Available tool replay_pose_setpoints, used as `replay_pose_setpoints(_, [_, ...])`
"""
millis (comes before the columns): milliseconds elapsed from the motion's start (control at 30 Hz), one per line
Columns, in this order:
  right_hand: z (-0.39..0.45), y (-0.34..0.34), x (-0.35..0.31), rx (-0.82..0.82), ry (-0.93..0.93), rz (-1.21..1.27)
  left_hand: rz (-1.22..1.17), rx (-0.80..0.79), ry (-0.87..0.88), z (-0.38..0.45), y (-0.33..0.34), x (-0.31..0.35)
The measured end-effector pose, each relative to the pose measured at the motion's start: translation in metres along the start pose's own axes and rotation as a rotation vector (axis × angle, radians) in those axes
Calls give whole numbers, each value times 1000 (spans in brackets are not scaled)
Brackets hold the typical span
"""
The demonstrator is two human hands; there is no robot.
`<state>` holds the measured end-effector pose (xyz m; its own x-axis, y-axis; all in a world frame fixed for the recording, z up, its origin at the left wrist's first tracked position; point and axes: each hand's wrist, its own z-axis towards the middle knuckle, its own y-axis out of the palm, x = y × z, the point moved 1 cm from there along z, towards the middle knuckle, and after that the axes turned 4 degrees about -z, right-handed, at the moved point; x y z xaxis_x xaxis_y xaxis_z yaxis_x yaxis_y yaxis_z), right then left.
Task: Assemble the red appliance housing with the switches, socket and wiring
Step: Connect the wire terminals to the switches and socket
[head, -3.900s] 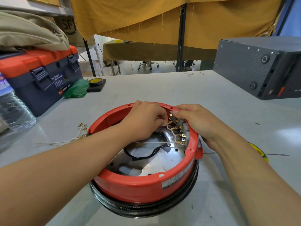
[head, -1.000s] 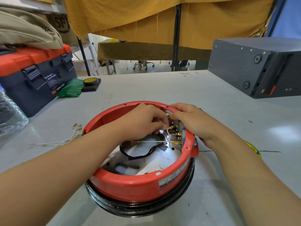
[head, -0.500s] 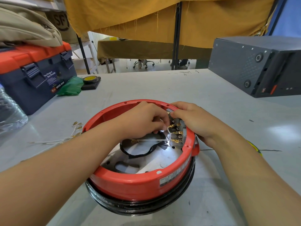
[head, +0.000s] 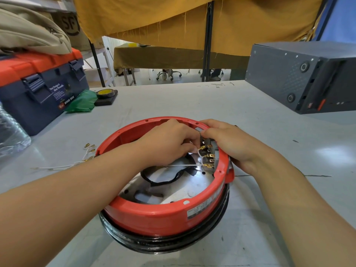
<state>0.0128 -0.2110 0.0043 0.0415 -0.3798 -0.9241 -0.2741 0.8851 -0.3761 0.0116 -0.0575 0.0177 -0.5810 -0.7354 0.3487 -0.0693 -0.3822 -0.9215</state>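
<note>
The round red housing lies open side up on the grey table, on a black ring. Inside its right wall sits a switch block with brass terminals. A white wire runs from the lowest terminal across the silver plate, beside a black cable loop. My left hand reaches into the housing and pinches a white wire end at the upper terminals. My right hand curls over the red rim and grips the switch block from outside.
Loose white wires with brass connectors lie left of the housing. A blue and orange toolbox, a green bag, a tape roll and a plastic bottle stand at the left. A grey metal box stands at back right.
Both hands stay at the terminals on the right wall with only small finger movement. The view has shifted slightly; the housing has not moved.
</note>
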Motion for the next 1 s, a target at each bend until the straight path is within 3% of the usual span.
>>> replay_pose_setpoints(600, [1, -2, 2, -41, -19, 34, 10, 19, -2, 1, 2, 1])
replay_pose_setpoints(1000, [1, -11, 6, -39, 19, -156, -138, 83, -18, -3, -5, 6])
